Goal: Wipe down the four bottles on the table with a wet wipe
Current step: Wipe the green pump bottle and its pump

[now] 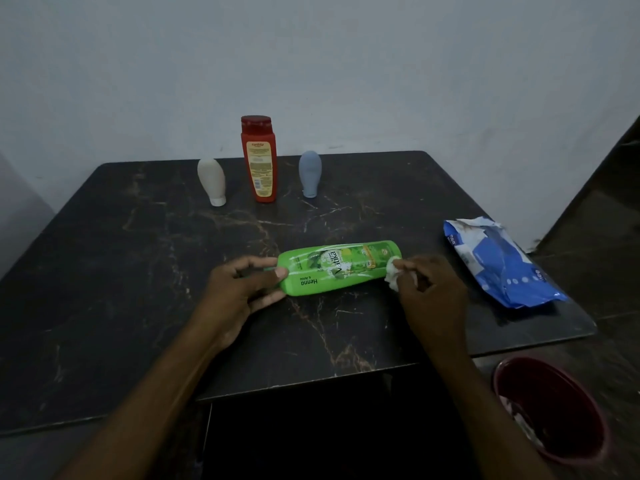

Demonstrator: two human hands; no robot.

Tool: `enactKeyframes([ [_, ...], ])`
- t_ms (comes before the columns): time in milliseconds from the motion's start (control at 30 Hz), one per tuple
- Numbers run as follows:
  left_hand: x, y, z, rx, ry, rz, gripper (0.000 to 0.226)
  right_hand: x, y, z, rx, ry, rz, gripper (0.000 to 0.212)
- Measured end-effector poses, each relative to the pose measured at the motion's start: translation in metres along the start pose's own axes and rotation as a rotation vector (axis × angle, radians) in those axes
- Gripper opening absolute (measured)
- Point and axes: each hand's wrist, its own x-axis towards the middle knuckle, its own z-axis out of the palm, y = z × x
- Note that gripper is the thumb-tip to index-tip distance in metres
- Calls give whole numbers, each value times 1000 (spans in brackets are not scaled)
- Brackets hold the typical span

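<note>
A green shampoo bottle (337,266) lies on its side over the dark marble table (138,271), held level. My left hand (239,292) grips its cap end on the left. My right hand (433,292) holds a crumpled white wet wipe (394,273) pressed against the bottle's right end. At the back of the table stand three more bottles: a beige one (212,181) resting on its cap, a tall red one (259,159) upright, and a grey-blue one (310,173) resting on its cap.
A blue wet-wipe pack (502,265) lies torn open near the table's right edge. A dark red bin (550,410) with white wipes inside stands on the floor at the lower right. A pale wall rises behind the table.
</note>
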Motion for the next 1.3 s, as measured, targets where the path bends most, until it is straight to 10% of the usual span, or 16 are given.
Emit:
enactKeyframes([
  [433, 15, 9, -26, 626, -242, 148, 27, 6, 2, 11, -35, -28, 127, 23],
  [1000, 21, 6, -28, 739, -238, 329, 14, -55, -52, 69, -130, -266, -192, 15],
  [1300, 21, 5, -28, 740, -272, 344, 22, 24, -15, 13, -181, -103, 63, 23],
])
